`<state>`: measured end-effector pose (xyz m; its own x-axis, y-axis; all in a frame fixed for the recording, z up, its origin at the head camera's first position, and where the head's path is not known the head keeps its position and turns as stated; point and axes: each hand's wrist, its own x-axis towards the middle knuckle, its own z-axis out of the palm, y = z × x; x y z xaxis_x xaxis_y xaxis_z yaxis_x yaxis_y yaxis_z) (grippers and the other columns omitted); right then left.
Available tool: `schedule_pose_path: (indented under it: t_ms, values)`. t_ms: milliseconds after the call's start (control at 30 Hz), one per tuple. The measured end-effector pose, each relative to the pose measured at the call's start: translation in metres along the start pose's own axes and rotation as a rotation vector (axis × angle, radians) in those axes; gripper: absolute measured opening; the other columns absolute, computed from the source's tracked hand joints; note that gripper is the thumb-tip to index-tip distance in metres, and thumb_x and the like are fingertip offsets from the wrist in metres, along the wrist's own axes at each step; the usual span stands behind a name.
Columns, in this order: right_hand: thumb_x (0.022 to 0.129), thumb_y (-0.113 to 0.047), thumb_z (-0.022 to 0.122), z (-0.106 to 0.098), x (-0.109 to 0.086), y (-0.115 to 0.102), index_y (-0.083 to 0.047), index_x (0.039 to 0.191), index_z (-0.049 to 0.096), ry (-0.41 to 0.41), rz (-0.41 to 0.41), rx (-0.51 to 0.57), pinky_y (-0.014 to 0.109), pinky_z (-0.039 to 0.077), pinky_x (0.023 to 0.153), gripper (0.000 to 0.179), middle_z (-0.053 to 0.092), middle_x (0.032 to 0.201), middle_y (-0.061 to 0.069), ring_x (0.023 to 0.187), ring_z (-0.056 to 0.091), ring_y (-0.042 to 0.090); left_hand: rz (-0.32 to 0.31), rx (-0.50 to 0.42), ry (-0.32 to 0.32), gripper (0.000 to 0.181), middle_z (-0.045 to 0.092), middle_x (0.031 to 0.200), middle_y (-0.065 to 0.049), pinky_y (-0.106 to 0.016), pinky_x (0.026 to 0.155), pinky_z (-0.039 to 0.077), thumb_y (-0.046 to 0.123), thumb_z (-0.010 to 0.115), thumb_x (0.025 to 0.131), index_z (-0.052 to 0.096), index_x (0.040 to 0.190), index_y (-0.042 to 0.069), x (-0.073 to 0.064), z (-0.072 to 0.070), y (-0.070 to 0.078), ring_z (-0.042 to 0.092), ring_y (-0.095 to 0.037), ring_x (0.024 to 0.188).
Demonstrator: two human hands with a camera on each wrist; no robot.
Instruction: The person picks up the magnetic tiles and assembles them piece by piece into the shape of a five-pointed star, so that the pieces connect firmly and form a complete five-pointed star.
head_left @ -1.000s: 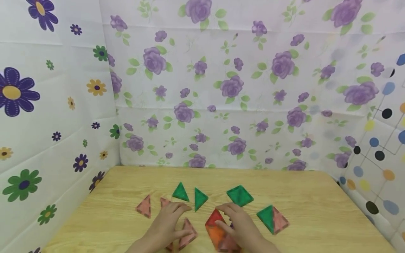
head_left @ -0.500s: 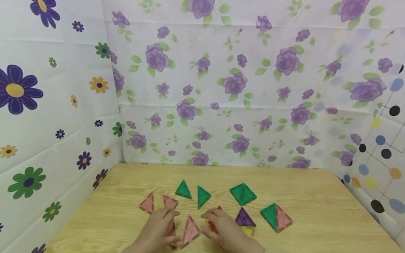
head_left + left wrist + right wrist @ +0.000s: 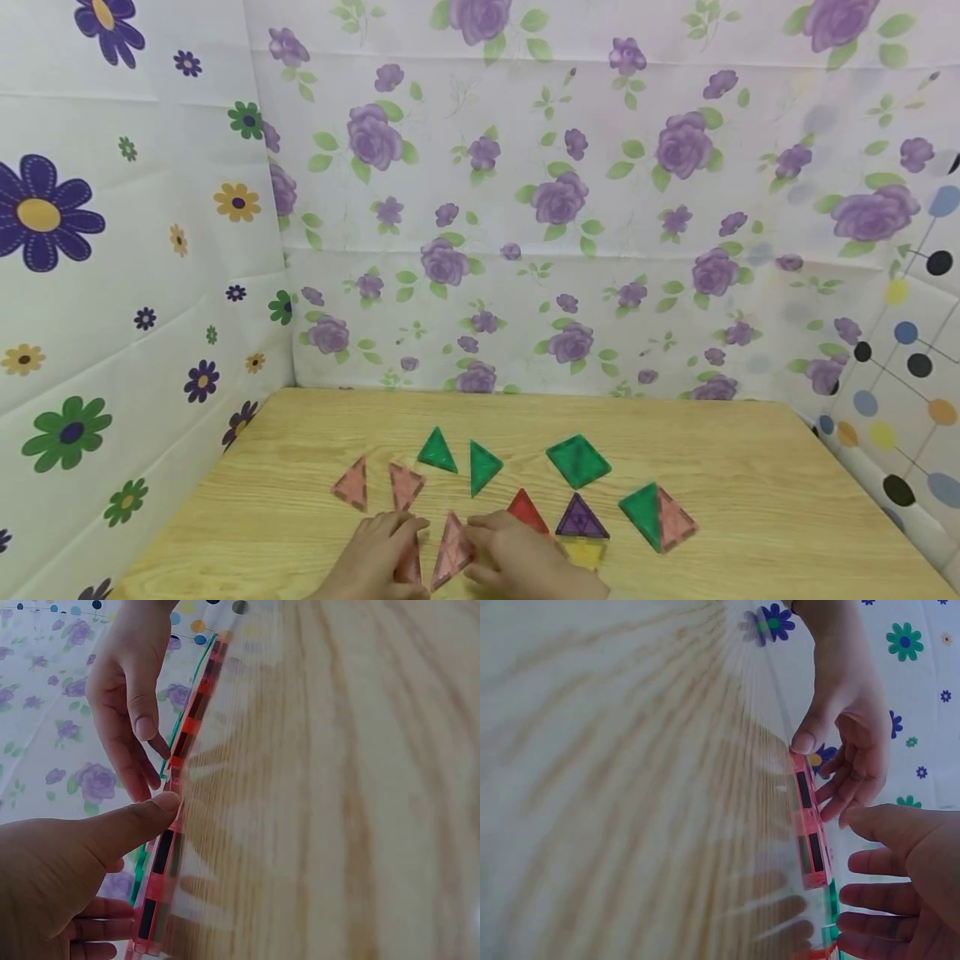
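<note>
In the head view my left hand (image 3: 377,554) is at the front of the table, holding a pink triangular magnetic tile (image 3: 408,562) between thumb and fingers. Much of that tile is hidden under the hand. To its right lies a second pink triangular tile (image 3: 452,552). My right hand (image 3: 517,554) is at that tile's right edge, its fingertips over or against it; contact is unclear. In the right wrist view the fingers (image 3: 881,898) of my right hand look extended. The left wrist view shows my left thumb touching a pink tile's edge (image 3: 156,881).
Farther left lie two pink triangles (image 3: 352,485) and two green triangles (image 3: 437,450). Beside the right hand are a red tile (image 3: 527,510), a purple triangle (image 3: 582,518) and a yellow tile (image 3: 585,552). A green square (image 3: 578,460) and a green-and-pink square (image 3: 658,517) lie right. Patterned cloths surround the table.
My right hand has gone left from the red and orange tiles to the pink triangle, uncovering the purple and yellow tiles. My left hand has moved slightly nearer the front.
</note>
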<state>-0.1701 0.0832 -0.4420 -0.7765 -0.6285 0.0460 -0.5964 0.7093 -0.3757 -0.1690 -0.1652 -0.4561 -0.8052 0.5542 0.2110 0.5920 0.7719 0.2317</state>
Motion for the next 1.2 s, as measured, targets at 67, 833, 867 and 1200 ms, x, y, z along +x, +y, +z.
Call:
schedule_pose_path:
  t_ms: [67,833,867,1200]
  values:
    - [0.092,-0.042,0.061,0.0,0.001,-0.001,-0.021,0.126,0.063,-0.02,-0.03,-0.033,0.034,0.053,0.093,0.04,0.06,0.133,-0.001,0.122,0.055,0.018,-0.003,-0.02,0.002,0.073,0.06,0.114,-0.001,-0.045,0.087,0.046,0.055,0.079,0.069,0.058,0.124,0.01,0.001,0.001,0.0,0.058,-0.024,0.105]
    - [0.095,-0.039,0.058,0.003,0.008,-0.001,-0.014,0.13,0.061,-0.038,-0.166,-0.16,0.035,0.051,0.096,0.043,0.059,0.135,-0.002,0.121,0.057,0.017,0.225,-0.045,0.133,0.067,0.061,0.121,-0.004,-0.037,0.08,0.051,0.05,0.077,0.074,0.059,0.126,0.012,0.004,0.011,-0.004,0.058,-0.021,0.106]
    - [0.095,-0.039,0.058,0.002,0.008,-0.002,-0.014,0.13,0.061,-0.045,-0.161,-0.16,0.035,0.051,0.096,0.044,0.059,0.135,-0.002,0.122,0.057,0.017,0.227,-0.041,0.132,0.067,0.061,0.121,-0.004,-0.037,0.08,0.051,0.051,0.076,0.075,0.059,0.127,0.012,0.004,0.011,-0.004,0.058,-0.021,0.106]
    - [0.094,-0.041,0.059,-0.002,0.007,-0.005,-0.014,0.129,0.061,-0.06,-0.152,-0.195,0.032,0.051,0.096,0.045,0.059,0.134,0.0,0.121,0.056,0.017,0.2,-0.028,0.131,0.069,0.061,0.118,-0.004,-0.036,0.08,0.05,0.053,0.075,0.074,0.059,0.126,0.011,0.006,0.006,0.0,0.058,-0.021,0.104]
